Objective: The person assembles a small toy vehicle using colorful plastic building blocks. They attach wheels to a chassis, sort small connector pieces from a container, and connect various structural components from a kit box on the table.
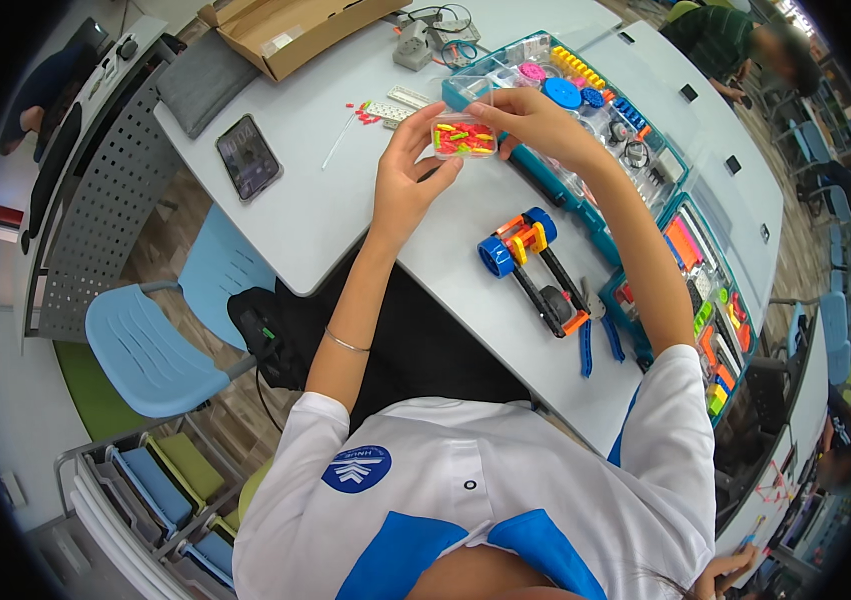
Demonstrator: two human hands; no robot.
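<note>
Over the table, a small clear plastic box is full of small red and yellow-green pegs. My left hand grips its left side, thumb at the near edge and fingers at the far corner. My right hand pinches the box's right far edge, by a clear flap that looks like its raised lid. Below the hands lies a small built model with blue wheels, yellow and orange parts and black beams. Blue-handled pliers rest beside it. Several loose red pegs lie beyond my left hand.
A teal organizer case with sorted parts stands open at right, and another parts tray sits nearer. To the left are a phone, a grey pouch and a cardboard box. A blue chair stands left of the table.
</note>
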